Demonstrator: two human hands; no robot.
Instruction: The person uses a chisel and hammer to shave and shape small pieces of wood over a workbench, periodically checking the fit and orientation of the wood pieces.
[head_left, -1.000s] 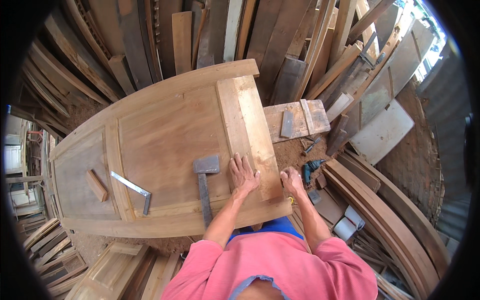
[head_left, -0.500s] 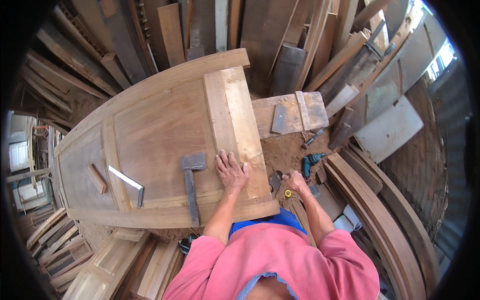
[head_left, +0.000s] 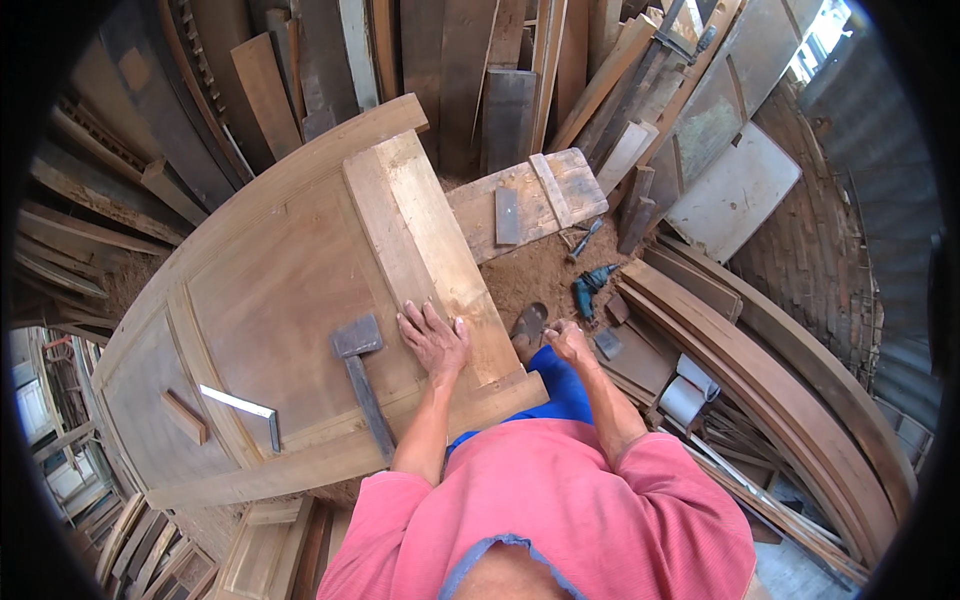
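A large panelled wooden door (head_left: 290, 270) lies flat in front of me. My left hand (head_left: 437, 340) rests on its right end with the fingers spread, touching the pale wood. Beside that hand lies a mallet (head_left: 357, 336) with a dark block head and grey handle. Farther left are a try square (head_left: 238, 402) with a silver blade and a small wooden block (head_left: 184, 418). My right hand (head_left: 571, 345) hangs off the door's right end, above my blue-clad leg (head_left: 562, 388). Its fingers are curled; whatever they may hold is hidden.
A rough board (head_left: 540, 200) bearing a grey flat block (head_left: 507, 216) stands beyond the door's right end. On the sawdust floor lie a teal power drill (head_left: 595, 285) and a long-handled tool (head_left: 585, 240). Long timbers (head_left: 745, 390) line the right; planks (head_left: 510, 110) lean at the back.
The view has turned, shifting the door leftward. My left hand stays on the wood. My right hand remains curled beside the door, and my blue-clad leg now shows below it.
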